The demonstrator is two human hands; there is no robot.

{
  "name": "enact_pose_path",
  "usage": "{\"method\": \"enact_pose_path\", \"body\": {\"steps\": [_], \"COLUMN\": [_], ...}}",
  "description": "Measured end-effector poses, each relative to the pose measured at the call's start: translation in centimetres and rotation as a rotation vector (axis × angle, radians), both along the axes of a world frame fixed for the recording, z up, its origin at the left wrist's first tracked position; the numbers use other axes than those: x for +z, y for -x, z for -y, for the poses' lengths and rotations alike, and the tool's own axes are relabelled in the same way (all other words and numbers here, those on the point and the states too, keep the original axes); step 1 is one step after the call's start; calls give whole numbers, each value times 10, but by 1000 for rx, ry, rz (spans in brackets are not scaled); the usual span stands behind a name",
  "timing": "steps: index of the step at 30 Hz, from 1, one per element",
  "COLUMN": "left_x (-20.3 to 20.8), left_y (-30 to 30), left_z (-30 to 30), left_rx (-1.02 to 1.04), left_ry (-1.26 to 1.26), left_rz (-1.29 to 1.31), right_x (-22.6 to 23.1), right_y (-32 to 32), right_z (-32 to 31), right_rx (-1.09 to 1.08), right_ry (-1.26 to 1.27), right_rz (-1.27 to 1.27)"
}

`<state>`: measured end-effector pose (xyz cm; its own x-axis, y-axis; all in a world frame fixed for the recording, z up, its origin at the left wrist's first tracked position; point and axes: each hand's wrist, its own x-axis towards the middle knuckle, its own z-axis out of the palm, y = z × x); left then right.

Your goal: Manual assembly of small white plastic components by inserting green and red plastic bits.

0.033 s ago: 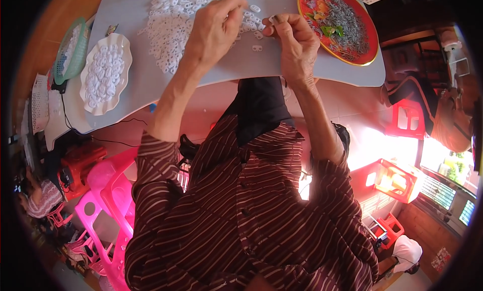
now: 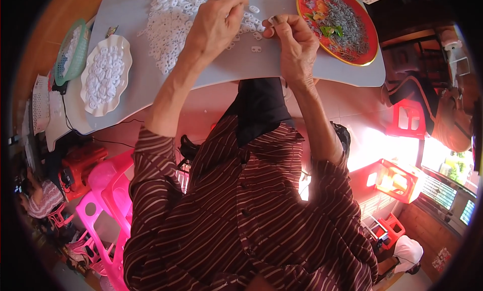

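Note:
Over the pile of small white oval plastic pieces with holes (image 2: 168, 34) hovers my left hand (image 2: 215, 27). Its fingers are curled together, and what they hold, if anything, is hidden. To its right, my right hand (image 2: 298, 44) pinches a small white plastic piece (image 2: 272, 21) between thumb and fingers, above the grey table (image 2: 211, 69). Single loose pieces lie between and below the hands, one white piece (image 2: 256, 49) nearest the table edge. A red plate with a gold rim (image 2: 370, 54) sits right of my right hand, heaped with small grey metal parts (image 2: 347, 27).
At the left, a scalloped white dish (image 2: 127, 72) holds more white oval pieces. Beyond it stand a green basket (image 2: 75, 72) and a white perforated basket (image 2: 40, 102). Pink chairs (image 2: 93, 210) and red stools (image 2: 402, 180) surround me. Another person (image 2: 43, 198) sits far left.
My left hand and forearm have shifted very slightly left and up. My right hand keeps its pinch, almost still.

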<state>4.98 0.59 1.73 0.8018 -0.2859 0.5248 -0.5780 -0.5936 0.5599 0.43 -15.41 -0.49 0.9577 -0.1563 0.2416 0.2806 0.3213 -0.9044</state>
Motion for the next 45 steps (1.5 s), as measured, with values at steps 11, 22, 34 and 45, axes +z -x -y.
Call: {"method": "enact_pose_path", "body": {"steps": [11,22,34,45], "left_x": [-22,-4,10,-14], "left_y": [-56,-31,-35,-67], "left_z": [12,11,20,17], "left_rx": [-276,-185,-177,-323], "left_ry": [-419,-273,-433,-387], "left_rz": [42,-37,-52,-51], "right_x": [-2,1,-3,-1], "right_y": [1,-1,-3,-2], "right_z": [1,-1,0,-1], "right_rx": [19,14,3,11], "right_ry": [51,135,142,115], "right_rz": [-37,-53,-39,-46]}}
